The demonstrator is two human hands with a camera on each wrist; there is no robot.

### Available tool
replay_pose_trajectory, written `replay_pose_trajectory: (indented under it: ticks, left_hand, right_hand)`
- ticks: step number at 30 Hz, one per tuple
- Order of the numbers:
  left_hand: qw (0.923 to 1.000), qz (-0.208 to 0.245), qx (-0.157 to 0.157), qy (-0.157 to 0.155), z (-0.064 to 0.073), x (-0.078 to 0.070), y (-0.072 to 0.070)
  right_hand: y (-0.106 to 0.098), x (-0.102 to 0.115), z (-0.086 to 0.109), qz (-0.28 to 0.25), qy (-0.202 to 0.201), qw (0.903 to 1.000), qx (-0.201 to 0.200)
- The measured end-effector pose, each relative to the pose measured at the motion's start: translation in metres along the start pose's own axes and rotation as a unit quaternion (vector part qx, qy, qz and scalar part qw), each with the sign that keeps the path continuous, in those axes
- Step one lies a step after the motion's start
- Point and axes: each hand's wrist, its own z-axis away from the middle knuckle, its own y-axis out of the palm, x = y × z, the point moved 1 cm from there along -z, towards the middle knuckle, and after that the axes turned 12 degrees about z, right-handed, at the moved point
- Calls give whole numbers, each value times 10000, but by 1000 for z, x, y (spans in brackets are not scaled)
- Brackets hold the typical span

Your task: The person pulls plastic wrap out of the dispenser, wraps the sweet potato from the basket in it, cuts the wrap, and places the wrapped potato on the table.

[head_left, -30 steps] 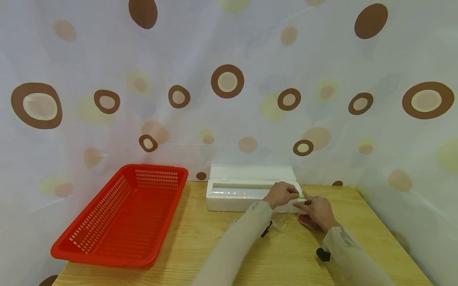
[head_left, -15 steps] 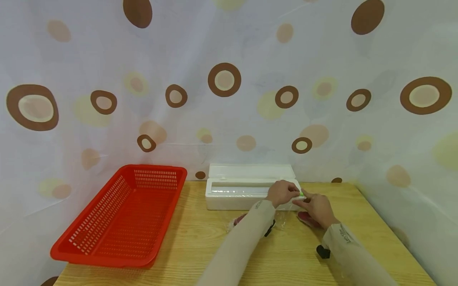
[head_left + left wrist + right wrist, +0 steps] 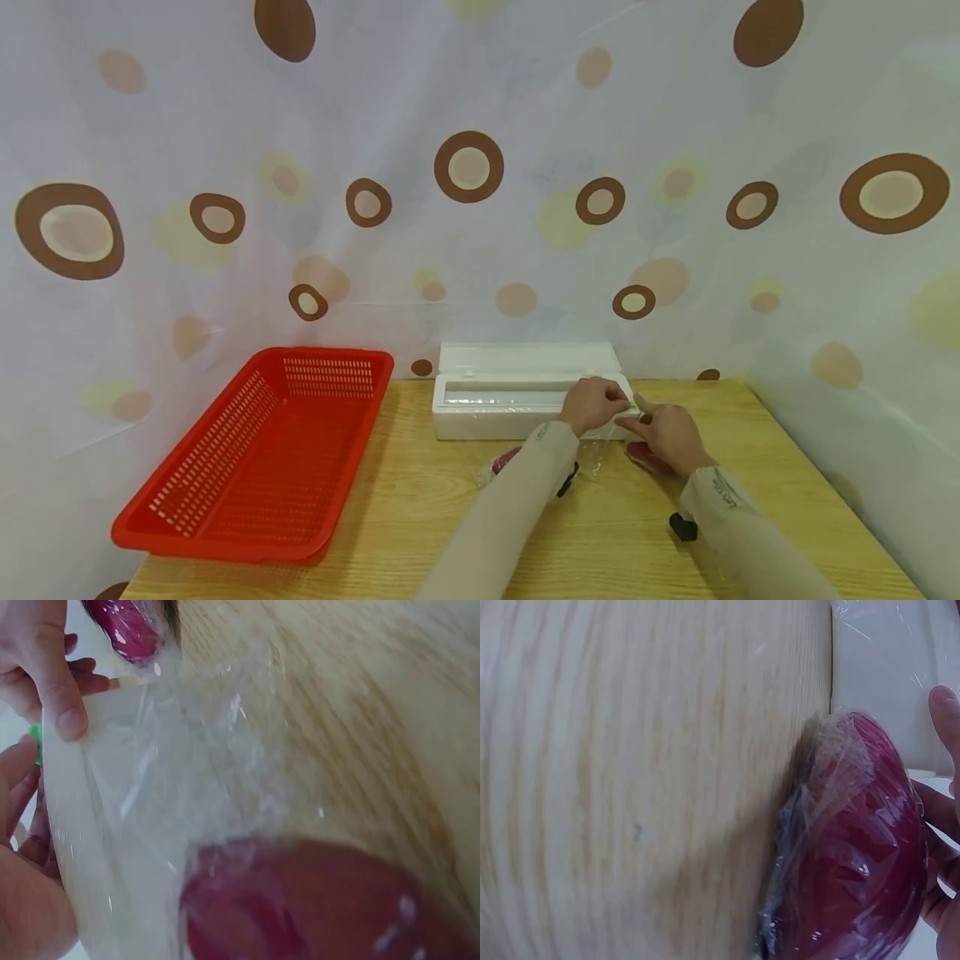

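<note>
A white cling film dispenser box (image 3: pixel 480 427) stands by the wall with its lid raised. At its right end my left hand (image 3: pixel 588 404) has its fingertips on a small green cutter slider (image 3: pixel 37 744). My right hand (image 3: pixel 671 437) holds that same end, its thumb pressed on the box front in the left wrist view. Clear cling film (image 3: pixel 187 765) hangs over the front onto the table. A dark red, rounded thing in film (image 3: pixel 862 840) lies below my right hand. Another film-wrapped red thing (image 3: pixel 504 460) is partly hidden by my left sleeve.
A red plastic basket (image 3: pixel 337 508) with slotted sides stands on the left of the wooden table (image 3: pixel 405 508). Behind the table hangs a white sheet (image 3: pixel 525 258) with brown and beige spots. The table's right edge runs close to the sheet.
Both hands stay at the right end of the box with hardly any movement. The left forearm has shifted slightly right, so more of the left wrapped red thing shows.
</note>
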Motion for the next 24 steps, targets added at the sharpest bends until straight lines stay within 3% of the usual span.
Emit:
replay_pose_trajectory:
  ticks: [6, 15, 24]
  left_hand:
    - [9997, -62, 157, 171, -1, 1, -6]
    - [9965, -752, 149, 330, 6, -1, -8]
    - [9975, -644, 114, 270, 8, 5, -15]
  right_hand:
    - [-2, -1, -3, 206, -66, 9997, 116]
    - [-5, -1, -1, 670, -58, 9973, 307]
    - [-5, -1, -4, 789, -3, 9964, 326]
